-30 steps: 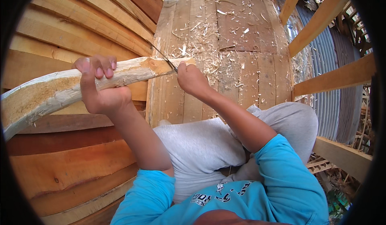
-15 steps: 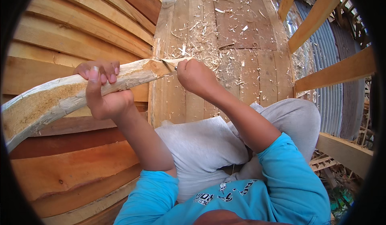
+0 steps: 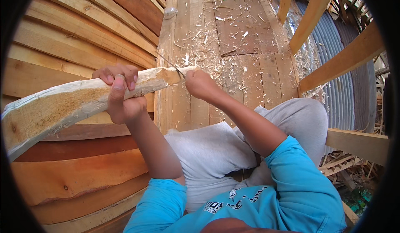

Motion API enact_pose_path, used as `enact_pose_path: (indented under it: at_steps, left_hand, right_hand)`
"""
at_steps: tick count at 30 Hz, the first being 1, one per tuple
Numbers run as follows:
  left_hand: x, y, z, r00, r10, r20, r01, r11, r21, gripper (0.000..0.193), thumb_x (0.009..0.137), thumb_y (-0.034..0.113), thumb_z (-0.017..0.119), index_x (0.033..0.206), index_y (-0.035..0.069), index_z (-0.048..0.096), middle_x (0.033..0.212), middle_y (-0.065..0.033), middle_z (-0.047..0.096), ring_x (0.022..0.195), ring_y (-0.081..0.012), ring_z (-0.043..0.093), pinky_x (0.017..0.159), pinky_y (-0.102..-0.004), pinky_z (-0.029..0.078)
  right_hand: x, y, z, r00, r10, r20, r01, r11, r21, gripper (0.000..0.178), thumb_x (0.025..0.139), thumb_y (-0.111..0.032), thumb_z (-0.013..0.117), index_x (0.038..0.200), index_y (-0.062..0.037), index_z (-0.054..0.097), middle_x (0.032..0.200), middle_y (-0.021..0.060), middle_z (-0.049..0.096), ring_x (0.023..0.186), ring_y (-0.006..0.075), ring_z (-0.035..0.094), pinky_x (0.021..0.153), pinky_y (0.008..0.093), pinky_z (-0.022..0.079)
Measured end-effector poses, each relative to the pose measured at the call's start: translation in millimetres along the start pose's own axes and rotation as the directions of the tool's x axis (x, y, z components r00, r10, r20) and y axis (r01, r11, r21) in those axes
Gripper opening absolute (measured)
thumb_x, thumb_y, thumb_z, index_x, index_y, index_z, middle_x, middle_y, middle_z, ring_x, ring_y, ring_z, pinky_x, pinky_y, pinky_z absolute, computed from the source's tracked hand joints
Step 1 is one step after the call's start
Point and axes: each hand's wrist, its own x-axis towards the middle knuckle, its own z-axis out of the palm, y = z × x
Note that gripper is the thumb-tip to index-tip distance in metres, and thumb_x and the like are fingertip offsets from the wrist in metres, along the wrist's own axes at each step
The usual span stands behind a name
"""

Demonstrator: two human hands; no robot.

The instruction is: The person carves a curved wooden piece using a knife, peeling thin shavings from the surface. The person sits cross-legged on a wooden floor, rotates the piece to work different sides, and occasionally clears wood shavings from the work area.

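Observation:
A long, curved piece of pale, partly peeled wood (image 3: 62, 101) reaches in from the left and narrows toward its right end. My left hand (image 3: 123, 89) is wrapped round it, thumb on the near side and fingers over the far side. At the narrow end, my right hand (image 3: 201, 84) is closed round a knife (image 3: 178, 71), whose handle is hidden in the fist. The thin dark blade lies across the wood beside a yellowish-brown cut patch and points up and left.
Curled wood shavings (image 3: 204, 60) litter the plank floor (image 3: 252, 72). Stacked boards (image 3: 71, 41) form the left side. Wooden railing posts (image 3: 312, 18) and corrugated metal sheets (image 3: 333, 62) stand to the right. My legs in grey trousers (image 3: 208, 145) are folded below the wood.
My left hand has shifted right along the wood, nearer the narrow end. More of the knife blade now shows beyond the wood's far edge. The whole view has turned slightly.

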Motion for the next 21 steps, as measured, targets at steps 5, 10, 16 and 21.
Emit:
enact_pose_path:
  at_steps: [5, 10, 16, 21]
  left_hand:
    - [4, -5, 3, 0.999, -0.032, 0.017, 0.032, 0.998, -0.048, 0.023, 0.077, 0.005, 0.058, 0.092, 0.01, 0.042, 0.069, -0.003, 0.041, 0.06, -0.0133, 0.04, 0.063, -0.0318, 0.036]
    - [6, -1, -15, 0.997, -0.021, 0.074, 0.027, 0.996, -0.084, 0.022, 0.077, 0.005, 0.057, 0.092, 0.01, 0.042, 0.068, -0.003, 0.041, 0.059, -0.0135, 0.04, 0.062, -0.0319, 0.036]
    - [9, -4, -4, 0.992, -0.012, 0.122, 0.023, 0.996, -0.088, 0.022, 0.077, 0.005, 0.057, 0.092, 0.01, 0.042, 0.069, -0.003, 0.041, 0.059, -0.0136, 0.04, 0.061, -0.0317, 0.035]
    - [3, -5, -3, 0.997, -0.035, 0.065, 0.041, 0.994, -0.098, 0.022, 0.076, 0.005, 0.057, 0.091, 0.01, 0.042, 0.069, -0.0026, 0.041, 0.059, -0.0133, 0.04, 0.06, -0.0316, 0.035]
  right_hand:
    - [25, 29, -7, 0.994, 0.077, 0.081, -0.084, 0.993, 0.08, 0.054, 0.094, -0.033, 0.032, 0.1, 0.0098, 0.065, 0.101, 0.0345, 0.063, 0.098, 0.047, 0.063, 0.089, 0.0506, 0.048]
    - [5, -11, -8, 1.0, -0.023, 0.003, 0.023, 1.0, 0.022, 0.054, 0.093, -0.032, 0.033, 0.089, 0.0121, 0.065, 0.091, 0.0358, 0.063, 0.09, 0.0471, 0.064, 0.086, 0.0503, 0.048]
    - [26, 46, 0, 1.0, 0.025, -0.015, -0.025, 0.998, -0.049, 0.05, 0.094, -0.029, 0.032, 0.091, 0.0082, 0.066, 0.1, 0.0313, 0.065, 0.096, 0.0483, 0.063, 0.09, 0.0524, 0.047]
    - [26, 33, 2, 0.996, 0.081, -0.022, -0.081, 0.997, 0.002, 0.051, 0.095, -0.029, 0.031, 0.09, 0.0083, 0.066, 0.099, 0.0341, 0.064, 0.097, 0.0476, 0.063, 0.091, 0.0521, 0.047]
